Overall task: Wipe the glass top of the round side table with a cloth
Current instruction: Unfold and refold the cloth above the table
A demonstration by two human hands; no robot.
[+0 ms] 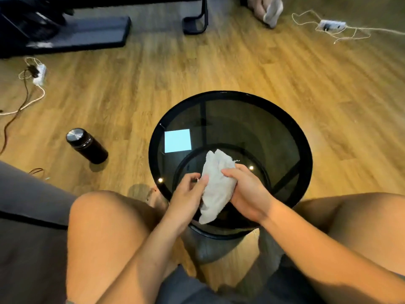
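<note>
While the white cloth (215, 183) is bunched between both hands, it sits low over the near half of the dark glass top (252, 128) of the round side table (308, 150). Its upper end pokes out beyond the fingers and its lower end trails back toward the near rim. The right hand (247, 189) has its fingers curled over the cloth's right side and clasps most of its bulk. The left hand (186, 191) pinches the opposite edge between thumb and fingertips. Whether the cloth is pressed onto the glass beneath the grip, I cannot tell.

The cloth looks light, soft and limp, so it would likely flop out of shape unless gathered. The best hold is probably a wad under one palm with the loose ends tucked in. The glass looks hard, smooth and probably breakable, so flat, even pressure should suit it better than a heavy lean.

Most of the glass lies beyond the grip. A black flask (86, 145) stands on the wood floor, well off to the left of the left hand.
</note>
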